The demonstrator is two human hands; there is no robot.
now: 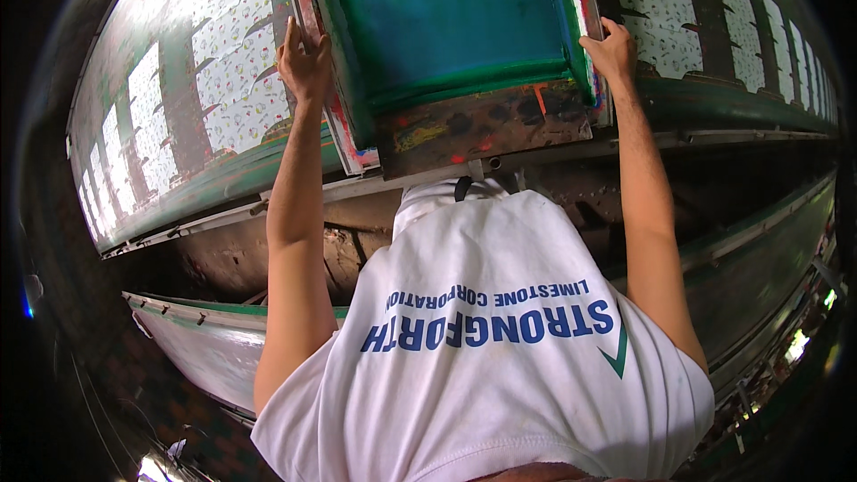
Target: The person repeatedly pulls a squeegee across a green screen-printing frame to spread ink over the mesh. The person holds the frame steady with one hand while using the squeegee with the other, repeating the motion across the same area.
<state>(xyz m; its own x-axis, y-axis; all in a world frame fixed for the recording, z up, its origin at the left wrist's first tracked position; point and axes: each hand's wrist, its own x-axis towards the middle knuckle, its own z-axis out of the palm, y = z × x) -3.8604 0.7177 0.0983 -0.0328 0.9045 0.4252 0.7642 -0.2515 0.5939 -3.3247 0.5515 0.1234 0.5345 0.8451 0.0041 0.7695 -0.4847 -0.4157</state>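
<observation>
A paint-smeared screen-printing frame with a blue-green mesh and green inner edges lies at the top middle, over the long table. My left hand grips its left rail, with the index finger stretched upward along it. My right hand holds the right rail, thumb on the inner side and fingers bent at the outer side. The near wooden bar is stained dark with red and yellow marks. Both forearms reach straight up from either side of my white printed T-shirt.
Long green printing tables carry rows of small-patterned white pieces to left and right. A metal rail runs along the near edge. Behind me runs another long table, with a dark gap between the two and a dark floor at lower left.
</observation>
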